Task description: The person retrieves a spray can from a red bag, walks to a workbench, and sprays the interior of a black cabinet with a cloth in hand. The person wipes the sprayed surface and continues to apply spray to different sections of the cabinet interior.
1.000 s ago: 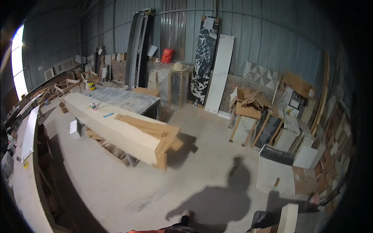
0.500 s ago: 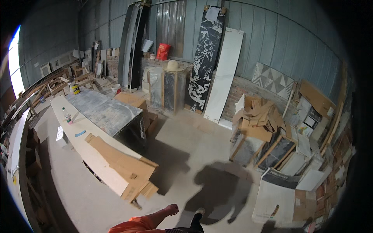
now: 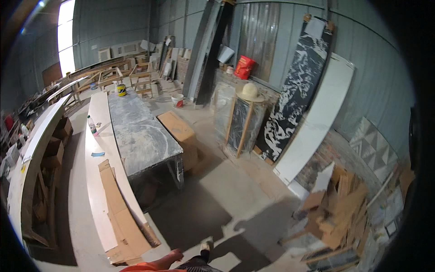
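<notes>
My left hand (image 3: 176,255), below an orange sleeve (image 3: 147,266), hangs at the bottom edge with its fingers curled in and nothing visible in them. My right hand is out of sight. Nearest to the left hand is the end of a long pale slab (image 3: 96,181), with flattened brown cardboard (image 3: 118,215) lying along it. Farther up the slab are a small blue strip (image 3: 98,154) and a clear bottle (image 3: 91,124) with a green label. My shoe (image 3: 207,244) shows on the floor just right of the hand.
A dusty grey table (image 3: 142,131) adjoins the slab, with a yellow and black bucket (image 3: 121,89) at its far end. Tall black-and-white (image 3: 294,86) and white panels (image 3: 317,122) lean on the wall. Cardboard scraps (image 3: 342,204) heap at right; a long workbench (image 3: 34,149) runs along the left.
My view has turned left, so the slab, table and wall panels sit farther right or more upright. My left hand has moved lower and left in the picture. The lower-right floor sheets have left view.
</notes>
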A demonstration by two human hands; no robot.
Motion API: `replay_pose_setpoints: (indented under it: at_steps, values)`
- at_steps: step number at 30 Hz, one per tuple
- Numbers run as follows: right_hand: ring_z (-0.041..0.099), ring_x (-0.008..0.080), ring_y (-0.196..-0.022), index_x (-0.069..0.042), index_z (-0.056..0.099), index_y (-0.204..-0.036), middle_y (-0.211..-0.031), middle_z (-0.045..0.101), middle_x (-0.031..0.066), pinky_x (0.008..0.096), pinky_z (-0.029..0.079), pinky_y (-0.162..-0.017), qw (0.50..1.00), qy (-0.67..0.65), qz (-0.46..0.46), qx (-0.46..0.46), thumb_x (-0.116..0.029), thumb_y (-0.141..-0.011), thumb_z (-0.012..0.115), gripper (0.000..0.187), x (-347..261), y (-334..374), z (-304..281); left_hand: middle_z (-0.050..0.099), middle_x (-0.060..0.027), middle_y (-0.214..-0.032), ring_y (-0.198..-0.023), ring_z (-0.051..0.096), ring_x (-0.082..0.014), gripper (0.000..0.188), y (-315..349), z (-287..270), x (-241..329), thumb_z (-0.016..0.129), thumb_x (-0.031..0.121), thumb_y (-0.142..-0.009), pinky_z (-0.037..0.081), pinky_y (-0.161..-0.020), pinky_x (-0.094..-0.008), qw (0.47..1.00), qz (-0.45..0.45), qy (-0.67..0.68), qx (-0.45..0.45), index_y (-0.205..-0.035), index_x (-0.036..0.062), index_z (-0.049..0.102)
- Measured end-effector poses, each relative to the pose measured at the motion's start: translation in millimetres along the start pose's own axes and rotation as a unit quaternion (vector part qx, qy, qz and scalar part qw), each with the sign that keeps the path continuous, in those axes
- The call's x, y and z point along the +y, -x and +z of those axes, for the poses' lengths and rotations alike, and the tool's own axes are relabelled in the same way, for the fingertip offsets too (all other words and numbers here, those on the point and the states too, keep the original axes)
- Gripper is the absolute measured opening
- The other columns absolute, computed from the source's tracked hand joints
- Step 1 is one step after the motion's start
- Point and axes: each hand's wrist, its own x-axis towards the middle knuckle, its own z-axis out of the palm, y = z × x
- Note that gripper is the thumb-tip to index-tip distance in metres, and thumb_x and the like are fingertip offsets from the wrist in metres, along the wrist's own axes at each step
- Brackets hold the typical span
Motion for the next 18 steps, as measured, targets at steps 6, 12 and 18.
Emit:
replay_pose_setpoints:
  at_steps: [6, 12, 18]
  values:
    - [0.058, 0.0196, -0.057, -0.006, 0.067, -0.089, -0.070, 0.064, 0.0056, 0.0364, 0.048, -0.052, 0.999, 0.017, -0.026, -0.022, -0.026, -0.096, 0.056, 0.024, -154, -133, -24, 0.073, -0.0100, -0.091, -0.083, 0.071, -0.0267, 0.019, -86, -80, 12, 0.065, 0.018, -0.091, 0.057, -0.070, -0.0395, 0.954, 0.015, -0.264, -0.143, -0.103, 0.0057, 0.072]
    - [0.059, 0.0193, -0.058, -0.006, 0.068, -0.090, -0.071, 0.065, 0.0060, 0.0360, 0.049, -0.052, 0.997, 0.037, 0.031, -0.057, -0.025, -0.096, 0.056, 0.023, -232, -202, -33, 0.071, -0.0108, -0.099, -0.087, 0.069, -0.0252, 0.023, -190, -206, 109, 0.064, 0.018, -0.092, 0.057, -0.073, -0.0372, 0.987, -0.074, -0.111, -0.085, -0.112, 0.0057, 0.066]
    - [0.061, 0.0190, -0.059, -0.005, 0.068, -0.091, -0.072, 0.066, 0.0064, 0.0355, 0.049, -0.052, 0.994, 0.039, 0.072, -0.078, -0.024, -0.095, 0.056, 0.023, -305, -294, -37, 0.070, -0.0108, -0.105, -0.092, 0.067, -0.0241, 0.026, -298, -333, 210, 0.065, 0.018, -0.092, 0.056, -0.077, -0.0366, 0.955, -0.162, 0.223, 0.110, -0.116, 0.0072, 0.065]
